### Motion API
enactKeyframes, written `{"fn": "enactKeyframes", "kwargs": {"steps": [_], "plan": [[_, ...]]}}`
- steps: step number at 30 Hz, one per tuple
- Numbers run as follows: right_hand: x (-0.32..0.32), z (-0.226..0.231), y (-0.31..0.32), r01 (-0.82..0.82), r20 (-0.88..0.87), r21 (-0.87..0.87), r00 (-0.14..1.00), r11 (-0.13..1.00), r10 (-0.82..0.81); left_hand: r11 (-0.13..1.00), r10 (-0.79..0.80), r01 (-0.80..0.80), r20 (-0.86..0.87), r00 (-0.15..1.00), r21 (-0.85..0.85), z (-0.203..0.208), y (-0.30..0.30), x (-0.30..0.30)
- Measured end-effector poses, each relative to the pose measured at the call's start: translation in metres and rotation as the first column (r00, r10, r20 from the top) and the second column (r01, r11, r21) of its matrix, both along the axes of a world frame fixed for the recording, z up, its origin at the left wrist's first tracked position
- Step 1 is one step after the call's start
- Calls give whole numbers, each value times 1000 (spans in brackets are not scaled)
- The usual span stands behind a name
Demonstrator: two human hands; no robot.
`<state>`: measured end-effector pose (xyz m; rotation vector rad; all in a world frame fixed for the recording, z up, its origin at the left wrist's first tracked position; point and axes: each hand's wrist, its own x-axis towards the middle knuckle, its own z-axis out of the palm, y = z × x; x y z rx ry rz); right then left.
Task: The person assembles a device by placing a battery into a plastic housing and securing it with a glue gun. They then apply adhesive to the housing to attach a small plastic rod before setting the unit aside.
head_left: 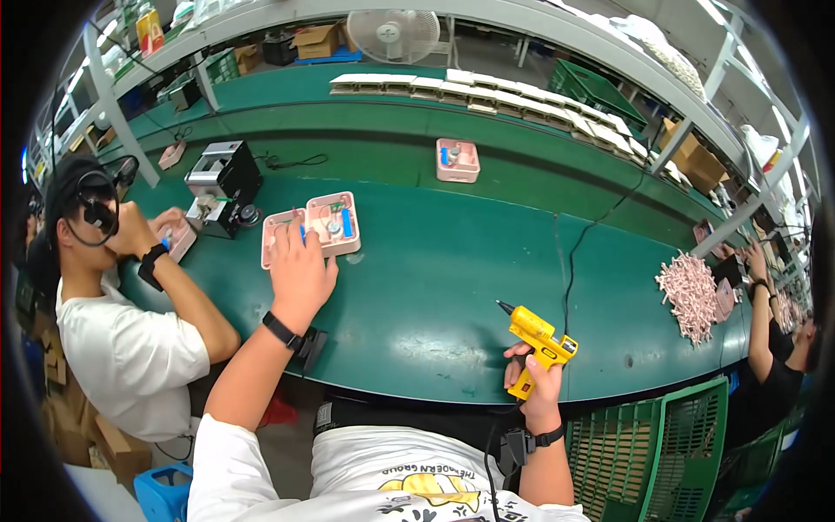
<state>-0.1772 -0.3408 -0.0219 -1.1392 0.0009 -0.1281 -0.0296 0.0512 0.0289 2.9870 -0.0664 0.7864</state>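
Observation:
My right hand (pixel 540 376) is wrapped around the handle of a yellow hot glue gun (pixel 537 333), whose dark nozzle points to the far left above the green table. My left hand (pixel 298 264) reaches over a pink plastic case (pixel 268 251), fingers stretched across it and thumb apart; the fingertips partly hide its inside. Touching that case on the right is another open pink case (pixel 345 247), holding a blue part, a round silvery part and thin wires. Whether my left fingers press on a part in the case, I cannot tell.
A third pink case (pixel 457 162) stands farther back. A black and silver machine (pixel 224 187) is at left, beside a co-worker (pixel 130 331) handling a pink part. Small pink pieces (pixel 690 297) lie heaped at right. A black cord (pixel 571 261) crosses the table; green crates (pixel 648 452) stand near right.

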Motion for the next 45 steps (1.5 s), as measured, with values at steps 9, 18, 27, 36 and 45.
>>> {"fn": "enactKeyframes", "kwargs": {"steps": [9, 18, 27, 36, 45], "plan": [[-8, -3, 0, 29, 9, 4, 1000, 1000, -29, 852, -522, 523, 46, 852, -32, 22, -15, -5], [-8, -2, -1, 56, -7, 43, 998, 997, -56, 639, -749, 598, -217, 626, -484, 23, -28, -45], [-4, 0, 2, 38, 7, -32, 999, 999, -38, 576, -815, 663, -285, 504, -478, 18, -59, -74], [-4, 4, 2, 4, 13, 0, 1000, 1000, -4, 703, -542, 711, -658, 522, -15, 37, -94, -64], [-37, 46, 21, -275, -242, -124, 940, 953, 240, 466, -698, 463, 8, 716, -754, 8, -67, -97]]}}
